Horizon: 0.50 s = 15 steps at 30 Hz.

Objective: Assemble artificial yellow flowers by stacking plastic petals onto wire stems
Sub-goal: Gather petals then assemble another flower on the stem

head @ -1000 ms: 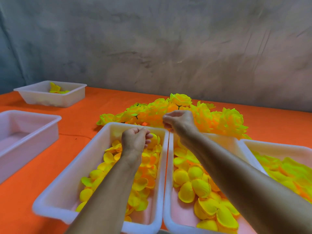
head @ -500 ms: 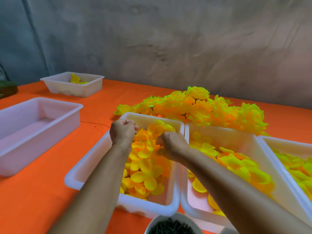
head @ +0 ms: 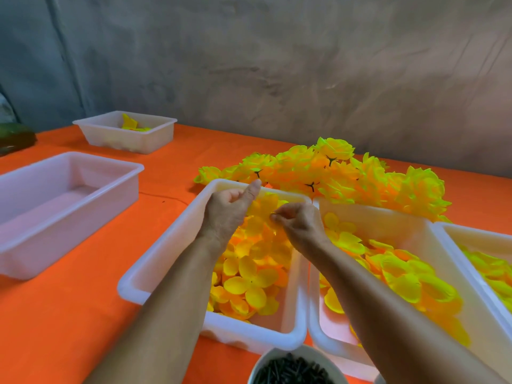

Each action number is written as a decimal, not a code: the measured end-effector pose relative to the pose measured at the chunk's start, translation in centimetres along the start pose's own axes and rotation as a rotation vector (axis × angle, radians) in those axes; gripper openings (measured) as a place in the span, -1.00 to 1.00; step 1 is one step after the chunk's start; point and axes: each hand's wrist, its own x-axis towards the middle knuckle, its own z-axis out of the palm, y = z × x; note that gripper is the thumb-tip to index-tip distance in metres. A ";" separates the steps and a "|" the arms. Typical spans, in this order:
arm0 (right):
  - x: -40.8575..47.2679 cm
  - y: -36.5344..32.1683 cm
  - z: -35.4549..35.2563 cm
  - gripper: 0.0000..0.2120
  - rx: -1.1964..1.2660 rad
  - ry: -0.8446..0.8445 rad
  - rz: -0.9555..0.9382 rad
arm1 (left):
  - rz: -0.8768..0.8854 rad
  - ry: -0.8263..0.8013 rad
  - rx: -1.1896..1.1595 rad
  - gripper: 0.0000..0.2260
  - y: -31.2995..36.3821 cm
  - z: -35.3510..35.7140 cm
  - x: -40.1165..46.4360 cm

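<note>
Over the middle petal tray (head: 155, 275), both hands met: right hand (head: 300, 224) pinched something small, likely a petal; left hand (head: 228, 209) loosely curled, thumb up, contents unclear. Petal-picking, apparently. Next: thread it onto a stem, centred. Finished flowers (head: 346, 176) lay beyond.

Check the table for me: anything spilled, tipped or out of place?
Nothing stands out. The petals sit inside their upright white bins, the finished flowers are heaped behind them, and both hands, left and right, work over the middle bin.
</note>
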 end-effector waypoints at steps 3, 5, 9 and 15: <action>0.1 0.3 -0.2 -0.91 0.146 0.015 0.018 | 0.041 -0.048 0.089 -0.57 -0.3 0.2 -0.4; 0.0 0.5 -0.3 -0.93 0.212 0.014 0.012 | 0.036 -0.054 0.060 -0.81 -0.6 0.3 -0.3; -0.4 1.0 -0.4 -0.82 0.405 0.038 0.002 | 0.045 -0.067 -0.038 -0.85 -0.7 0.6 -0.2; -0.3 1.6 -0.3 -0.91 0.571 -0.064 -0.047 | 0.041 0.043 -0.161 -0.88 -0.8 0.8 0.1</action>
